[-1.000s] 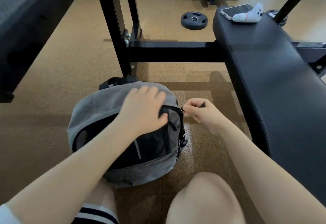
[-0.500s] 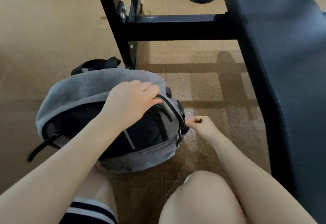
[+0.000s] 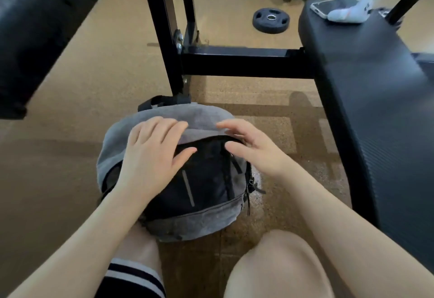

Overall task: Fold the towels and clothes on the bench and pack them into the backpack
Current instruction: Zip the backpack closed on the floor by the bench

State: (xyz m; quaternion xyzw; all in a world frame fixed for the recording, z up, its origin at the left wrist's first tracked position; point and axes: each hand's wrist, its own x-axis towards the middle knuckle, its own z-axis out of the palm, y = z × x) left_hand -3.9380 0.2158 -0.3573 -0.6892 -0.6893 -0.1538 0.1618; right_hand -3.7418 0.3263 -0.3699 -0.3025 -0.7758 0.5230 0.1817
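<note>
Two flat hands – left hand (image 3: pixel 150 156), right hand (image 3: pixel 253 149) – on zipped backpack (image 3: pixel 202 217), contents hidden, holding nothing

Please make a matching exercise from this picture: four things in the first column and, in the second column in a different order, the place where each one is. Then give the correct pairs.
Things:
1. backpack
2. phone
3. weight plate
4. left hand

Places:
A. on the far end of the bench, beside a white object
B. flat on the floor, beyond the black frame bar
C. on the floor in front of the person's knees
D. resting on the top of the bag

Pairs: 1-C, 2-A, 3-B, 4-D
</note>
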